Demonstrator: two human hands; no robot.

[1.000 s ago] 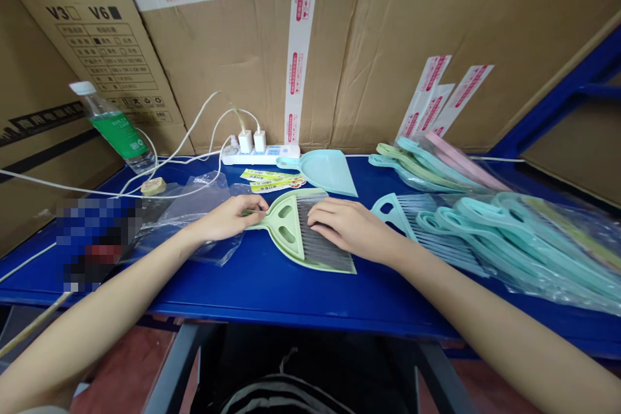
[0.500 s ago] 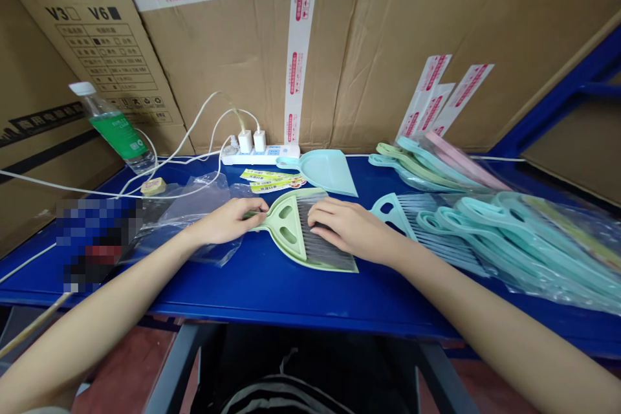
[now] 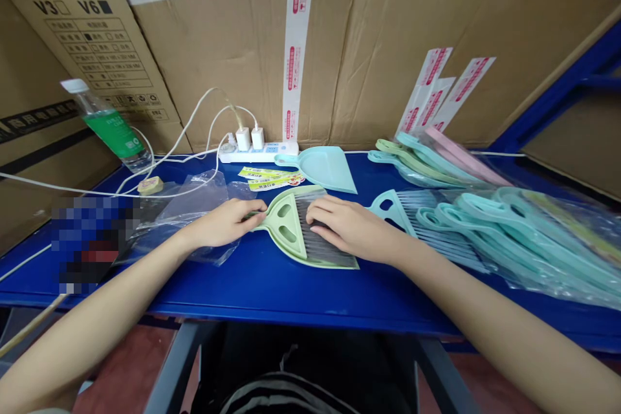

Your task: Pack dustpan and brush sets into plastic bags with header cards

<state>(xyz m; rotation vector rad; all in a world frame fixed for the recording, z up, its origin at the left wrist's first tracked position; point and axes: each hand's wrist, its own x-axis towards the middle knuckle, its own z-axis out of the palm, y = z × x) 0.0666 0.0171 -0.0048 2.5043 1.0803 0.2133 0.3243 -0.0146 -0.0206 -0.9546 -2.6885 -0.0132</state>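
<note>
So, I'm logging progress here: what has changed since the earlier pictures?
The view has tipped down slightly; the green dustpan and green brush seem to have edged right. Nothing was taken hold of or let go: the left hand holds the handle end, the right hand touches the bristles. The blue dustpan stayed put.

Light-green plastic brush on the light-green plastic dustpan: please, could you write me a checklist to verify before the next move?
1. Light-green plastic brush lies on light-green plastic dustpan: ok.
2. Left hand grips at the light-green handles: ok.
3. Right hand over the grey bristles: ok.
4. Handles locked together: cannot tell, mostly covered.
5. Transparent plastic bag clear of left hand: not ok, the hand overlaps it in view.
</note>
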